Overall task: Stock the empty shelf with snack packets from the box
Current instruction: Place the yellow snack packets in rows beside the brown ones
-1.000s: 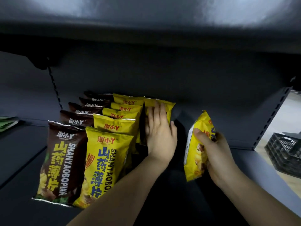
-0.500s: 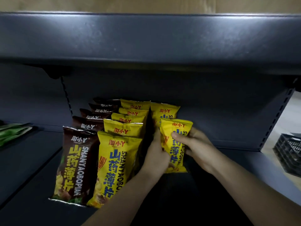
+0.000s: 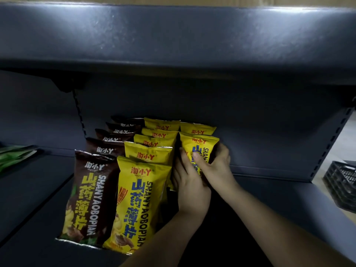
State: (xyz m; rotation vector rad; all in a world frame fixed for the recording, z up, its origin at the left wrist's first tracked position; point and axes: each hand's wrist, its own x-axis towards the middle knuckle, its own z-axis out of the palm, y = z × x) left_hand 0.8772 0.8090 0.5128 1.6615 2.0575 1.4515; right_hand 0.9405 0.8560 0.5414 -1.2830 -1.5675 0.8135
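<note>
Yellow packet [image 3: 199, 149] pushed back behind rear packet [image 3: 198, 129], right hand [image 3: 215, 166] gripping it, left hand [image 3: 189, 187] flat alongside.

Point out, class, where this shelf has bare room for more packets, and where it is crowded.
Bare: the shelf right of the right hand up to the slotted upright, and in front of the held yellow packet. Crowded: the brown row and yellow row, touching.
</note>
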